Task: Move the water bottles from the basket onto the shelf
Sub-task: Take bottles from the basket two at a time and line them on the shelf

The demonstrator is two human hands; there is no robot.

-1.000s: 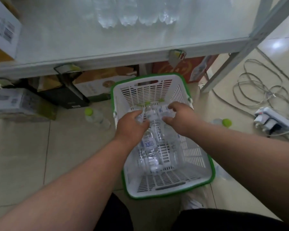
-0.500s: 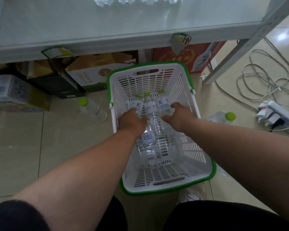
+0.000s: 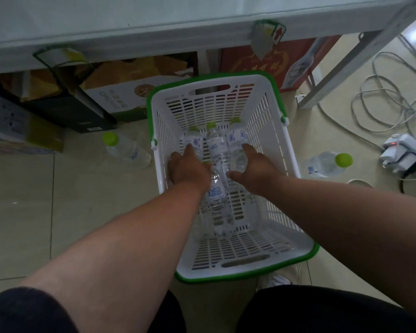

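A: Reaching into the basket (image 3: 271,150) w/ both hands. Left hand (image 3: 187,168) rests on the left bottle (image 3: 193,143), fingers spread over it, not clearly closed round it.

B: Right grip?

A: Right hand (image 3: 255,169) is loose, fingers open, lying along the right bottle (image 3: 237,146), thumb toward the middle bottle (image 3: 217,146). No firm hold visible.

B: Other bottles?

A: One more bottle (image 3: 216,195) lies betw. the wrists, pointing back toward the person. All four inside the basket, on the floor.

B: Beyond that?

A: Loose bottle (image 3: 126,150) left of the left hand, another (image 3: 327,163) right of the right hand, both outside. Shelf (image 3: 154,25) edge above, past the fingertips.
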